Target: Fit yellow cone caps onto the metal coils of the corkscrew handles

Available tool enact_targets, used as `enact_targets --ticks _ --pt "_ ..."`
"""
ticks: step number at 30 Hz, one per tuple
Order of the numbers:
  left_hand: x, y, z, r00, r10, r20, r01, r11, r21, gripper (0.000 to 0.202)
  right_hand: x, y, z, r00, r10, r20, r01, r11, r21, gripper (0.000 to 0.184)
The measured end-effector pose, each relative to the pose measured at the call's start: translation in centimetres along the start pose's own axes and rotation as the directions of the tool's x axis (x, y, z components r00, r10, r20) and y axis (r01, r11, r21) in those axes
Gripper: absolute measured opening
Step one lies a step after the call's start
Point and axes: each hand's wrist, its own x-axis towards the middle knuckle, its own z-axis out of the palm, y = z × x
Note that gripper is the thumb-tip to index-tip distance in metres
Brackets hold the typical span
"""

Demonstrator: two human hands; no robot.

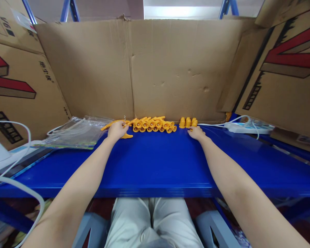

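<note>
My left hand (116,131) is at the left end of the yellow parts, fingers bent and closed. A thin metal spring (124,119) rises just above its fingertips; what the fingers hold is partly hidden. Long curved yellow plastic pieces (107,125) lie around this hand, one of them a curved piece (127,136) in front. My right hand (196,132) is closed at the front of a small group of yellow plastic caps (187,122), with a bit of yellow at its fingertips. Between the hands lie stacked yellow funnel-ended parts (155,129), their round openings facing me.
Cardboard walls (181,69) enclose the back and sides of the blue table (155,162). Clear plastic bags (77,132) lie at left, beside white cables (28,137) and a flat device. A white power strip (249,128) with a cable is at right.
</note>
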Motion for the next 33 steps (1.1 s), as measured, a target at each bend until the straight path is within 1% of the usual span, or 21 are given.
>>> enact_targets --ticks 2,3,6,9,10,11,12,14,16,18,20,22,23,25,26,28,30,31,33 --pt "0.1 -0.4 0.4 0.990 0.018 0.139 -0.024 0.999 0.041 0.023 0.0 0.0 0.0 1.000 -0.003 0.000 0.003 1.000 0.000 0.045" --pt "0.1 -0.6 0.5 0.981 0.017 0.191 -0.028 0.998 0.055 0.024 -0.1 -0.1 -0.1 1.000 -0.003 0.004 0.003 1.000 -0.001 0.045" --pt "0.1 -0.7 0.4 0.960 -0.026 0.279 0.004 0.997 0.077 0.026 -0.5 -0.5 -0.4 1.000 -0.002 0.024 0.002 1.000 -0.019 0.046" --pt "-0.1 -0.3 0.0 0.917 -0.083 0.389 0.049 0.994 0.096 0.032 -1.1 -1.5 -1.0 0.999 -0.013 0.038 0.016 0.998 -0.056 0.044" --pt "-0.2 -0.1 -0.1 0.910 -0.086 0.406 0.047 0.993 0.106 0.034 -1.3 -1.9 -1.2 0.999 -0.026 0.031 0.027 0.998 -0.060 0.043" --pt "-0.3 0.0 -0.1 0.915 -0.079 0.396 0.033 0.992 0.122 0.035 -1.6 -2.4 -1.5 0.999 -0.041 0.014 0.042 0.998 -0.055 0.042" --pt "-0.4 0.1 -0.1 0.930 -0.066 0.361 0.016 0.990 0.140 0.035 -1.8 -2.9 -1.7 0.998 -0.058 -0.017 0.057 0.998 -0.040 0.040" --pt "-0.5 0.3 0.1 0.965 -0.035 0.261 -0.008 0.987 0.162 0.038 -2.3 -4.0 -2.2 0.989 -0.096 -0.110 0.097 0.995 0.002 0.039" --pt "-0.6 0.5 0.2 0.982 -0.017 0.190 -0.011 0.989 0.148 0.042 -2.8 -5.1 -2.8 0.967 -0.144 -0.212 0.154 0.987 0.034 0.038" --pt "-0.6 0.6 0.2 0.985 0.013 0.171 -0.031 0.994 0.105 0.043 -3.3 -6.2 -3.2 0.943 -0.184 -0.277 0.211 0.975 0.071 0.037" --pt "-0.7 0.7 0.1 0.985 0.067 0.159 -0.078 0.995 0.062 0.039 -3.7 -7.2 -3.4 0.919 -0.232 -0.318 0.282 0.952 0.118 0.036" --pt "-0.8 0.8 0.0 0.981 0.128 0.145 -0.132 0.991 0.019 0.035 -4.2 -8.0 -3.5 0.883 -0.317 -0.345 0.389 0.907 0.161 0.038" --pt "-0.8 0.9 -0.1 0.978 0.154 0.141 -0.156 0.988 -0.001 0.033 -4.3 -8.4 -3.5 0.857 -0.376 -0.351 0.456 0.871 0.180 0.043" --pt "-1.0 1.1 -0.1 0.967 0.204 0.155 -0.201 0.979 -0.035 0.032 -4.7 -9.1 -3.3 0.797 -0.504 -0.333 0.584 0.783 0.213 0.055" --pt "-1.1 1.2 -0.1 0.959 0.229 0.170 -0.224 0.973 -0.045 0.031 -4.9 -9.5 -3.3 0.771 -0.557 -0.309 0.629 0.743 0.229 0.057" --pt "-1.2 1.3 0.1 0.940 0.278 0.199 -0.272 0.961 -0.055 0.030 -5.3 -10.1 -3.1 0.740 -0.632 -0.231 0.673 0.692 0.261 0.052" --pt "-1.2 1.3 0.3 0.922 0.313 0.226 -0.308 0.950 -0.060 0.029 -5.6 -10.6 -3.0 0.728 -0.670 -0.145 0.681 0.681 0.269 0.044" --pt "-1.2 1.3 0.4 0.917 0.321 0.238 -0.315 0.947 -0.065 0.029 -5.7 -10.8 -3.0 0.718 -0.687 -0.116 0.689 0.676 0.260 0.041" --pt "-1.1 1.2 0.5 0.911 0.325 0.253 -0.315 0.946 -0.080 0.028 -5.8 -11.2 -2.8 0.680 -0.728 -0.092 0.727 0.651 0.218 0.038"
